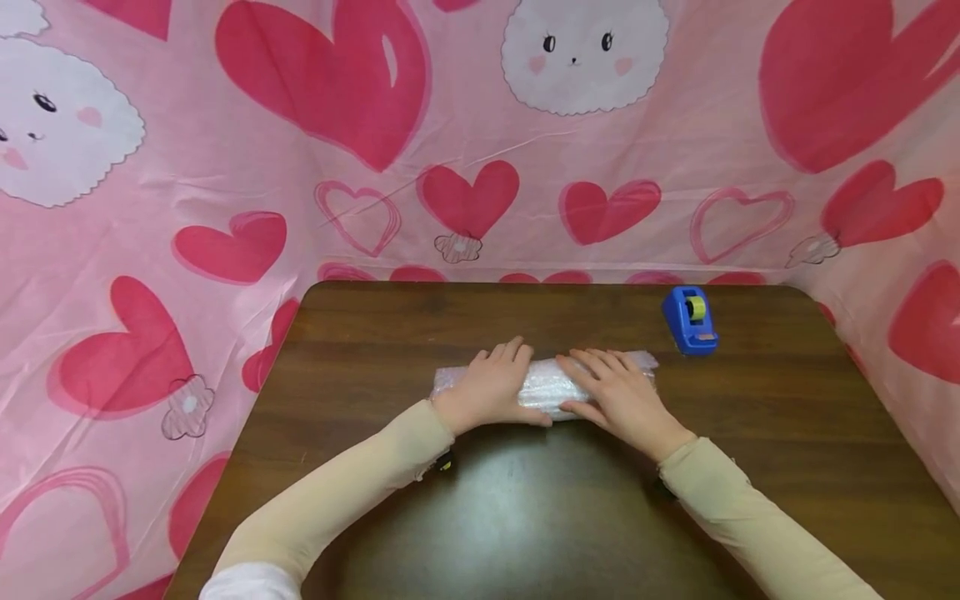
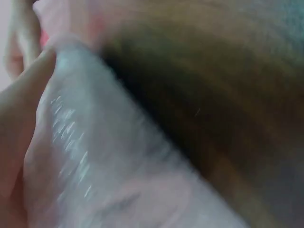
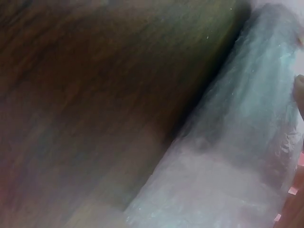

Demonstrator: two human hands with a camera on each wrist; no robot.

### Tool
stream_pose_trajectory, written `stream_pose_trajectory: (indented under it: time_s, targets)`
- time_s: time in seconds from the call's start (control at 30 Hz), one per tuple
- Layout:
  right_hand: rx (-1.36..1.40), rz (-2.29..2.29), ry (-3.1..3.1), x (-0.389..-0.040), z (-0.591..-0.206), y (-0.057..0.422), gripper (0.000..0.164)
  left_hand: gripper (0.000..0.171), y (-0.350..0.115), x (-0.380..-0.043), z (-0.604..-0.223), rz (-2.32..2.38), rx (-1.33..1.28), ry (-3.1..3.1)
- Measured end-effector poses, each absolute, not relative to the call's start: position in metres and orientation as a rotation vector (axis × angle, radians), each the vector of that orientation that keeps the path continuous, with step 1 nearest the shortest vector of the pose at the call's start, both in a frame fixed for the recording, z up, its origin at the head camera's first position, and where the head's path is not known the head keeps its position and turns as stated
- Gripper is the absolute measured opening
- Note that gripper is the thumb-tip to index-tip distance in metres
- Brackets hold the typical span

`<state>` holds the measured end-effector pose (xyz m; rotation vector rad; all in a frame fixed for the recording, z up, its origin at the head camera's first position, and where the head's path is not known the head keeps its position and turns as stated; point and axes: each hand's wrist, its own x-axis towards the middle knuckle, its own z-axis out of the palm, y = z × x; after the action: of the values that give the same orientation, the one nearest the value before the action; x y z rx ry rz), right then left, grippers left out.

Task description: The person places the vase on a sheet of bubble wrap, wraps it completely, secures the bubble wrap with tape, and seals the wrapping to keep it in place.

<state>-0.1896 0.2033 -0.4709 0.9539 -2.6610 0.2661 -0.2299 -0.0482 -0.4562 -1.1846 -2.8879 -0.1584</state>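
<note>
A roll of clear bubble wrap lies crosswise on the brown table, its ends flattened; whatever is inside cannot be made out. Over its left part, my left hand holds it, fingers reaching over the top and thumb along the near side. My right hand grips the right part in the same way, thumb near the middle. The left wrist view has the shiny wrap close up, with fingers at the left edge. In the right wrist view the wrapped roll slants across the right side, slightly blurred.
A blue tape dispenser with a yellow core stands on the table at the back right, beyond my right hand. A pink cloth with hearts hangs behind the table and along both sides.
</note>
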Motion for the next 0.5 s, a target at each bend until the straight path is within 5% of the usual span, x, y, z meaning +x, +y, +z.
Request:
stream_pose_trajectory:
  time_s: [0.1,0.3,0.5]
  targets:
    - [0.951,0.24,-2.652,-0.188,-0.473,0.202,0.068,0.115,-0.044,-0.229,-0.461,-0.083,-1.183,-2.895]
    - [0.955,0.302,-2.691,-0.187,-0.465,0.204,0.069,0.085,-0.041,-0.229,-0.465,-0.02,-1.2,-2.785]
    - [0.908,0.684,-2.915,-0.192,-0.444,0.222,0.051,0.083,-0.04,-0.229,-0.465,-0.026,-1.227,-2.829]
